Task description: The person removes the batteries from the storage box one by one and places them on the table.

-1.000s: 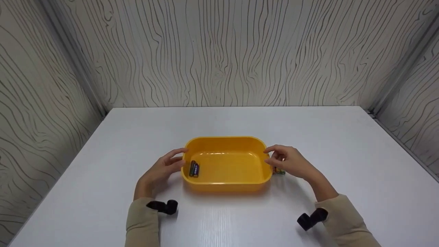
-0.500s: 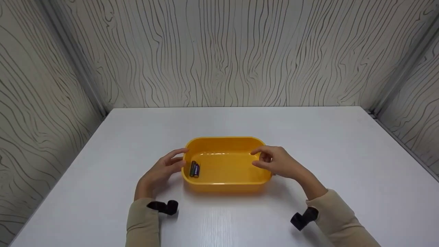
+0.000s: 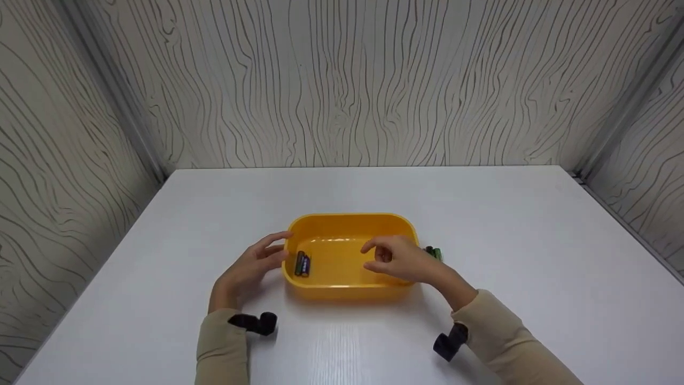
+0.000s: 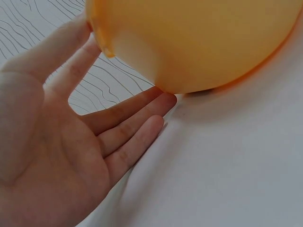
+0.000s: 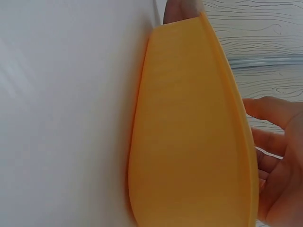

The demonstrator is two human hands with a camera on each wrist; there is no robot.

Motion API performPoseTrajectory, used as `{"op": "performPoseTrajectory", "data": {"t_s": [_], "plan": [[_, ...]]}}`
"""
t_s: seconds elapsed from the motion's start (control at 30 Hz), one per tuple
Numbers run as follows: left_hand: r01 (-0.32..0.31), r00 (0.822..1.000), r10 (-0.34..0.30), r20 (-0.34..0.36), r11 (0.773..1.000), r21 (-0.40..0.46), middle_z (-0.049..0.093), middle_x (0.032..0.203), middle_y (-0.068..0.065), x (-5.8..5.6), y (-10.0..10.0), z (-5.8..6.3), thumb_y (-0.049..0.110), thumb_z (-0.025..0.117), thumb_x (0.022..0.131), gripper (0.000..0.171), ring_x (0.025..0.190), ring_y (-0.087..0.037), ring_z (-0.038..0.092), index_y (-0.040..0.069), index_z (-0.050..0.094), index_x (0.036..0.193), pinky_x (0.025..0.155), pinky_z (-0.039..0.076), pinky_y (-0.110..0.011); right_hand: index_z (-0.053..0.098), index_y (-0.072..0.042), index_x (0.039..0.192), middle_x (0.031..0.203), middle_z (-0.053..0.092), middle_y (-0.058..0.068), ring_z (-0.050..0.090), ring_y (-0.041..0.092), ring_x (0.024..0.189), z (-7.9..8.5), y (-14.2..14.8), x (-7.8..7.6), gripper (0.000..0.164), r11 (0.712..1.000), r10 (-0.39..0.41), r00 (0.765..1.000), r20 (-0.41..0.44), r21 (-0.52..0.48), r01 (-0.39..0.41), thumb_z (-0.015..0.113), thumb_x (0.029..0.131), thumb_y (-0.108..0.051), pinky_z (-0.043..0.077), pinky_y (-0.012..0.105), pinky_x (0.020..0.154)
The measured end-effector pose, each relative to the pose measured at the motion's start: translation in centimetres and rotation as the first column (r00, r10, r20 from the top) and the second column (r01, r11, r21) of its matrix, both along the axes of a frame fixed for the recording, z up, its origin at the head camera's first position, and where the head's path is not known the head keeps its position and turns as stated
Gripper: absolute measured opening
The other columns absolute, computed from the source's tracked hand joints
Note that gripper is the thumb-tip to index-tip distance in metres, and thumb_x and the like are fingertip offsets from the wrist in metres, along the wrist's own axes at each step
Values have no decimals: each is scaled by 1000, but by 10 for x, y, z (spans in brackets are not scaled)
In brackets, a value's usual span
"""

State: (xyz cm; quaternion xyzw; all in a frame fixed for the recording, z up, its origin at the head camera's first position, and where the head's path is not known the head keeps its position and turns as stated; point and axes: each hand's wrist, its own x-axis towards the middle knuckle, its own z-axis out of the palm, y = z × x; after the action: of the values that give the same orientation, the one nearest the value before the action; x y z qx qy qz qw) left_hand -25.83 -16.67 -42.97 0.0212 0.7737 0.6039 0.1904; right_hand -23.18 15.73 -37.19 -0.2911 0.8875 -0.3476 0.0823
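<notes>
A yellow rectangular tub with rounded corners stands on the white table. Against its left inner wall lie two batteries, side by side. At that end, my left hand touches the tub with fingertips at the rim; the left wrist view shows its lower fingers extended against the tub's underside edge. Over the tub's right half hovers my right hand, thumb and index finger apart with no object between them. More batteries, green and black, show just outside the right wall, partly hidden by my right hand and the tub.
The white table reaches to panels with a wood-grain pattern at the back and sides. Each sleeve cuff carries a small black camera, the left one and the right one.
My right hand has moved left, from the tub's right rim to over its inside, and the batteries outside the right wall show again. My left hand and the tub stay put.
</notes>
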Motion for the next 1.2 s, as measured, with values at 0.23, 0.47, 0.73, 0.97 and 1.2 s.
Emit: {"op": "performPoseTrajectory", "data": {"t_s": [0.23,0.47,0.73,0.97,1.2], "plan": [[10,1000,-10,-20,1000,9,48,148,-4,1,-1,-1,43,66,89,47,132,-27,49,38,52,134,120,12,-65,64,2,113,75,58,8,45,7,65,-5,-20,-3,30,999,38,999,35,19,-38,67,89,-17,40,13,60],[39,998,-38,-42,999,8,48,148,-7,0,-1,-1,41,63,91,48,131,-28,50,36,50,137,120,15,-65,64,0,113,74,55,3,46,10,66,-6,-38,-5,31,999,17,997,79,30,-20,69,88,-17,40,15,59],[55,996,-56,-72,998,-24,45,150,-9,-1,0,0,42,62,92,49,130,-29,52,35,48,138,119,18,-65,65,-2,112,73,52,-1,45,11,66,-9,-56,-13,31,999,-18,993,113,37,14,71,87,-19,38,17,58],[63,995,-65,-73,998,-23,44,151,-10,-1,0,0,43,61,92,50,132,-30,50,34,47,139,119,21,-63,66,-2,110,74,54,0,46,10,66,-10,-69,-22,29,999,-30,993,118,40,26,72,86,-17,39,17,59],[64,995,-64,-71,998,-8,45,150,-10,-1,-1,-1,43,60,93,48,132,-30,51,34,48,138,120,19,-63,67,-4,112,75,53,0,47,12,67,-10,-82,-26,31,997,-66,984,163,56,57,73,85,-17,41,19,59]]}}
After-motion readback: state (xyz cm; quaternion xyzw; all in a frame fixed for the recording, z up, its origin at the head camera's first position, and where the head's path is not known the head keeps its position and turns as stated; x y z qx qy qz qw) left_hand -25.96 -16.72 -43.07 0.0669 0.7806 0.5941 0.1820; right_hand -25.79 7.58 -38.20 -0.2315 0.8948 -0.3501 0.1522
